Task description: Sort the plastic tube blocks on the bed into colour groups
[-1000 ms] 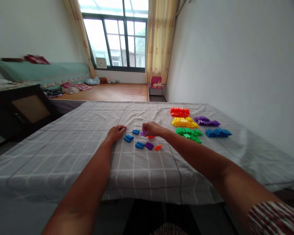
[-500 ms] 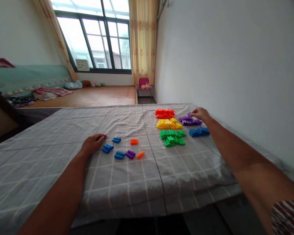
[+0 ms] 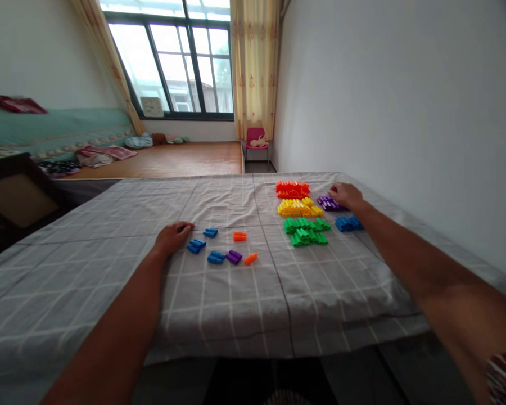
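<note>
My right hand [image 3: 344,195] is at the purple tube pile [image 3: 329,203], its fingers pinched together over the pile's back; what they hold, if anything, is hidden. Resting on the cloth, my left hand [image 3: 175,236] has its fingers curled, beside small blue pieces [image 3: 196,246]. More loose pieces lie to its right: blue [image 3: 216,257], purple [image 3: 234,257] and orange [image 3: 250,259]. Stacked tubes form a red pile [image 3: 292,190], a yellow pile [image 3: 299,208] and a green pile [image 3: 306,231]. A blue pile [image 3: 348,223] sits below my right forearm's wrist.
A grey checked cloth [image 3: 219,304] covers the table. White wall [image 3: 383,101] rises along the right side. Beyond the table are a low wooden platform [image 3: 185,157], a pink chair [image 3: 256,138] and a window. A dark cabinet [image 3: 14,197] stands at the left.
The camera view has shifted, so the scene sits slightly higher and further right. My right hand stays at the purple pile, now covering more of its right end. My left hand remains beside the blue pieces.
</note>
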Action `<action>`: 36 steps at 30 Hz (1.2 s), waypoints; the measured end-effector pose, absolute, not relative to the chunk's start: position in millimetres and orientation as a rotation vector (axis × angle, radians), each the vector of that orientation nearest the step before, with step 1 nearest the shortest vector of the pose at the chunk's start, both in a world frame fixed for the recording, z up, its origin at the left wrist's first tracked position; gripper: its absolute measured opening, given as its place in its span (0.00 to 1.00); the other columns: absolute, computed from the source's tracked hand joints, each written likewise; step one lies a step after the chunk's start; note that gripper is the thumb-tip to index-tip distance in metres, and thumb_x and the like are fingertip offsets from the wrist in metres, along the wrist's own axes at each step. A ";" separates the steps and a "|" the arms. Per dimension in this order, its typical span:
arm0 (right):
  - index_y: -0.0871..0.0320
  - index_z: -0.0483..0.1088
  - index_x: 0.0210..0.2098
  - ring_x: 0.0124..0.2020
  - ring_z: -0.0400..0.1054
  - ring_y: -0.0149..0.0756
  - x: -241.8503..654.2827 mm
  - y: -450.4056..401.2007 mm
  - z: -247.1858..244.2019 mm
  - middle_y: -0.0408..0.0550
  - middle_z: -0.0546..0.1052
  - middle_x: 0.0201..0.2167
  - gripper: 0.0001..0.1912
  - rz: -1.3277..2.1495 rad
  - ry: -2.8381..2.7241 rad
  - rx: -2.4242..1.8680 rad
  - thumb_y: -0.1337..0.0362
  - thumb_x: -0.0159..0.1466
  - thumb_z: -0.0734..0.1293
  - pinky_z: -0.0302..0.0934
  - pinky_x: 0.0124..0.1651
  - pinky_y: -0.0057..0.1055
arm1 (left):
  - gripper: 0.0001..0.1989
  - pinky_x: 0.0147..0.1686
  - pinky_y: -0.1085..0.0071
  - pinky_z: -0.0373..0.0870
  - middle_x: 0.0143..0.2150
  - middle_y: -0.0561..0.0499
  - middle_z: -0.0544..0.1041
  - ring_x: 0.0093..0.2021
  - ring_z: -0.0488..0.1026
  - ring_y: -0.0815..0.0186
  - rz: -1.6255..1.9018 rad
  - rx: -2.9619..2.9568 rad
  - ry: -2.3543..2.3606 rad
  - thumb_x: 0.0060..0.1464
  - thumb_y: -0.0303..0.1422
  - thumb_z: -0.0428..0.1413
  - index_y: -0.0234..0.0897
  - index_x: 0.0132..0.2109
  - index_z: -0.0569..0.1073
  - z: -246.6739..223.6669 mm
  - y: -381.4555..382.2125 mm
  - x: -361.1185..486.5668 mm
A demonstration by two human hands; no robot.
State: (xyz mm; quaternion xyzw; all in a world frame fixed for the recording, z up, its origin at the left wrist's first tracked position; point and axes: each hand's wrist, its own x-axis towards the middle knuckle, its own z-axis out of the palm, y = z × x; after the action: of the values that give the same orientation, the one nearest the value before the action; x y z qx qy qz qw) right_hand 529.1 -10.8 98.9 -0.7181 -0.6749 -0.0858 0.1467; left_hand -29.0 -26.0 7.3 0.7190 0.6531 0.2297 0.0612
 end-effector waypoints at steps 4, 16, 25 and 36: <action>0.55 0.76 0.41 0.43 0.71 0.38 444.9 -17.6 91.4 0.49 0.78 0.42 0.11 -0.140 -2.160 -1.844 0.56 0.64 0.66 0.64 0.45 0.30 | 0.19 0.49 0.71 0.68 0.48 0.50 0.80 0.49 0.75 0.60 0.695 2.187 1.957 0.54 0.40 0.48 0.41 0.45 0.81 6.6 -28.7 -26.1; 0.55 0.75 0.48 0.38 0.73 0.34 270.1 -38.6 59.8 0.48 0.80 0.42 0.16 0.395 -2.787 -1.278 0.63 0.59 0.70 0.60 0.37 0.25 | 0.20 0.50 0.71 0.67 0.50 0.49 0.79 0.51 0.74 0.61 0.703 2.204 1.902 0.56 0.38 0.47 0.40 0.47 0.80 1.0 -28.3 -31.0; 0.58 0.72 0.48 0.34 0.70 0.31 329.7 -35.9 78.0 0.47 0.77 0.38 0.20 0.384 -2.476 -1.334 0.68 0.55 0.70 0.61 0.35 0.24 | 0.22 0.48 0.70 0.68 0.49 0.48 0.80 0.49 0.75 0.60 0.713 2.248 1.876 0.55 0.42 0.46 0.40 0.46 0.80 -0.5 -23.2 -36.6; 0.60 0.74 0.34 0.33 0.71 0.32 530.7 51.4 77.2 0.47 0.79 0.34 0.10 0.036 -1.731 -1.874 0.64 0.52 0.71 0.62 0.36 0.25 | 0.23 0.48 0.69 0.69 0.48 0.49 0.80 0.49 0.75 0.58 0.700 2.222 1.927 0.53 0.45 0.46 0.41 0.44 0.80 6.4 -23.3 -31.5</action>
State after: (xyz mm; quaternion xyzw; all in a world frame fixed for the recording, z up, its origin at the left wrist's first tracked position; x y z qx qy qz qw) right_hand 530.7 51.4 77.2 -0.7027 -0.6492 0.0137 0.2909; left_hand -31.5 -23.3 6.4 0.7336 0.6363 0.2312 0.0594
